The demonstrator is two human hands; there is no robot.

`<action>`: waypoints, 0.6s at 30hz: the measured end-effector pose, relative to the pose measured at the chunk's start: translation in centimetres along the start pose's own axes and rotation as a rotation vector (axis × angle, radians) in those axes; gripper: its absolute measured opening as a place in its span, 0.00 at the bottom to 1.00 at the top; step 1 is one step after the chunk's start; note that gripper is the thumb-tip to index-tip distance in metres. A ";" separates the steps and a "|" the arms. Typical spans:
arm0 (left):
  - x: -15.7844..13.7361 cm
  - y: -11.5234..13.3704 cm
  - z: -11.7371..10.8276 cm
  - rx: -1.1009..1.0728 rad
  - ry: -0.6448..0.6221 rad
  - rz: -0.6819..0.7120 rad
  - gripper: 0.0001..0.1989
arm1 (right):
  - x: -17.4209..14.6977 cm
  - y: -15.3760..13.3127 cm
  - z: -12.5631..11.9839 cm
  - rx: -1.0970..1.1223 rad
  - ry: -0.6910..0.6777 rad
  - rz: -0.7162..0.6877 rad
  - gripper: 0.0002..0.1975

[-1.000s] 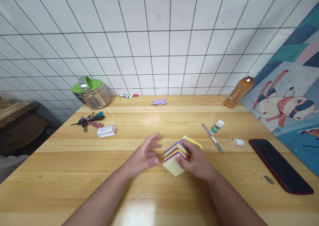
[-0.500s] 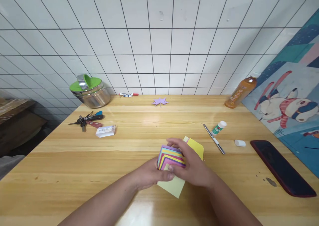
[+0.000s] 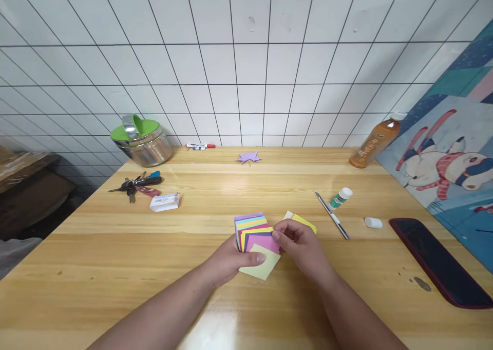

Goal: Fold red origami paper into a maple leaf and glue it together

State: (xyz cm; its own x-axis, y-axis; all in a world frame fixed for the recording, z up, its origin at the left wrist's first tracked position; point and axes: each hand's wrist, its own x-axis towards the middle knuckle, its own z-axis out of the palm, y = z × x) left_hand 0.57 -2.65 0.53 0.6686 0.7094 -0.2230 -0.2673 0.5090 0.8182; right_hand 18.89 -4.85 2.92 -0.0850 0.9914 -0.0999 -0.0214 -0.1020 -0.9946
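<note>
So the thing in hand is a fanned stack of thin square paper sheets in mixed colours point(image 3: 259, 243), held up near the front middle of a glossy light-brown wood table point(image 3: 208, 201). Colours go roughly purple at the far end, then light blue, yellow, dark red, another yellow, dark purple and pink. Nearest the person is a pale yellow square sheet point(image 3: 268, 268), turned at an angle to the rest, so one corner pokes down toward the front edge. The layers are stepped rather than squared up, which is why you get all those stripes.

Grip-wise, the bare left hand point(image 3: 227, 260) is clamped around the left side of the stack, thumb flat across the pale yellow one, its other fingers mostly hidden behind the paper. The bare right hand point(image 3: 302, 242) has its fingers curled, with thumb and forefinger pinched close together at the stack's right edge, next to the yellow and pink layers. Can't tell exactly how many layers are in that pinch. Just past its knuckles, some loose yellow paper sheets point(image 3: 307, 222) stick out, partly covered by the hand.
</note>
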 end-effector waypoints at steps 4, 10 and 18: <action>0.0 0.1 0.0 -0.049 0.042 -0.010 0.22 | 0.1 0.2 -0.3 0.078 -0.052 0.043 0.13; 0.1 0.1 0.0 -0.068 0.093 -0.035 0.21 | 0.2 0.5 -0.2 0.030 -0.020 0.020 0.14; 0.4 1.2 -1.5 -0.190 0.178 0.106 0.14 | 0.3 -0.6 -6.0 0.241 0.526 -0.290 0.18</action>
State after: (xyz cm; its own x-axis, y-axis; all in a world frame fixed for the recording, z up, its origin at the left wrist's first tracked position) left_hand -0.50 -1.02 0.61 0.5019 0.8294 -0.2453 -0.4656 0.4980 0.7316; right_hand 24.85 -4.04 3.31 0.4563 0.8830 0.1097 -0.1982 0.2211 -0.9549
